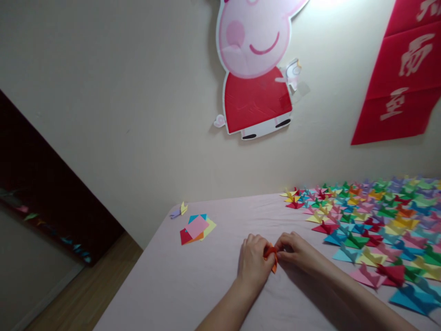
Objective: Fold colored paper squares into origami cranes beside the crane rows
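A small folded piece of orange paper [274,267] is between my two hands, just above or on the pink-covered table. My left hand [254,258] is closed round its left side, with the thumb and fingers pinching it. From the right, my right hand [295,249] pinches the paper's edge with thumb and forefinger. My fingers hide much of the paper, so its full shape cannot be made out. To the left lies a loose pile of coloured square paper sheets [197,227], with a pink one on top.
Many folded paper cranes [372,230] in mixed colours stand in rows on the right of the table [165,285]. A purple and a yellow folded paper piece [183,209] lie at the far left corner. A pig cutout [258,101] and red banner [396,87] hang on the wall.
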Available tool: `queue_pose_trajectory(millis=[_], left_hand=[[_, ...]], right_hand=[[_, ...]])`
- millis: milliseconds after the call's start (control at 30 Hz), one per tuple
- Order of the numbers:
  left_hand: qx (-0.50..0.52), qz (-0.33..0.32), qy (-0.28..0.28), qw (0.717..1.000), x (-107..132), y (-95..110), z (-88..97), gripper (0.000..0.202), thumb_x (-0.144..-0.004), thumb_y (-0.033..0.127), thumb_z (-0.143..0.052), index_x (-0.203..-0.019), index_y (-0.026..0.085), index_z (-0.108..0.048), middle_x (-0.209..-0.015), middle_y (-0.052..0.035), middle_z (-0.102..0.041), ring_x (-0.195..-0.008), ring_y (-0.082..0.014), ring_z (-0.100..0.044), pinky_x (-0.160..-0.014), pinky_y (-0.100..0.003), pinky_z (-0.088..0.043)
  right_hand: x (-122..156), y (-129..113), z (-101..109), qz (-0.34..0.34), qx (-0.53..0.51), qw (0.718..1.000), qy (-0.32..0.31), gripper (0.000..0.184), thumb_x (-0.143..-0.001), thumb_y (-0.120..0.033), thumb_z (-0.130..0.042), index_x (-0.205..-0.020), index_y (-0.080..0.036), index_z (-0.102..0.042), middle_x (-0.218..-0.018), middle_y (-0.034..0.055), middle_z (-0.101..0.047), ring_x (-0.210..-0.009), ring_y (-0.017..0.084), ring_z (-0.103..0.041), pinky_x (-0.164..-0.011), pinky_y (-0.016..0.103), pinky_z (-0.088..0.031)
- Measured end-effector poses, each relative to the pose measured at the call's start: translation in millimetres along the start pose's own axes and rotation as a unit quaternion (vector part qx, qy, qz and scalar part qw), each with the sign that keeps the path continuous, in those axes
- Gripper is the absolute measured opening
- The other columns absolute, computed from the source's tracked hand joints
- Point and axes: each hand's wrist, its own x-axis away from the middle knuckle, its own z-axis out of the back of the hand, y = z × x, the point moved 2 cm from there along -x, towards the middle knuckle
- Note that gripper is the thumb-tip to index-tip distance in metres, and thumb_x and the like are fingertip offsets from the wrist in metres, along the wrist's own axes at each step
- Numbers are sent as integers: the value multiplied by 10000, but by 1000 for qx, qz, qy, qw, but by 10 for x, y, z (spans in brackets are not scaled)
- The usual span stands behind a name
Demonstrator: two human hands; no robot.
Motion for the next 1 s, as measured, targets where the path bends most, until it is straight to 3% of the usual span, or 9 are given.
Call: queue_pose_trajectory(millis=[333,633,1000], left_hand=[[50,16,-1,999,-6,-19,58,168,-893,188,-564,-741,207,-633,-783,-1,-668,-812,-188,-561,-736,-299,-405],[6,-16,-26,1000,17,-3,47,62,-837,173,-630,-805,222,-609,-860,5,-654,-858,-192,-555,-762,-315,-401],[-25,51,-22,998,-6,138,82,82,-836,186,-591,-762,215,-608,-842,-21,-673,-862,-220,-575,-776,-348,-413]], right_hand=[[-11,10,-97,-19,28,999,24,85,-711,-223,-593,-726,-217,-676,-805,37,-682,-824,232,-570,-742,332,-418],[-10,6,-8,-10,-4,1000,-4,150,-718,-236,-586,-726,-218,-735,-789,35,-700,-826,236,-601,-787,341,-445],[-42,0,26,3,-42,999,-21,231,-784,-311,-536,-707,-214,-732,-778,42,-730,-790,235,-644,-796,358,-458]])
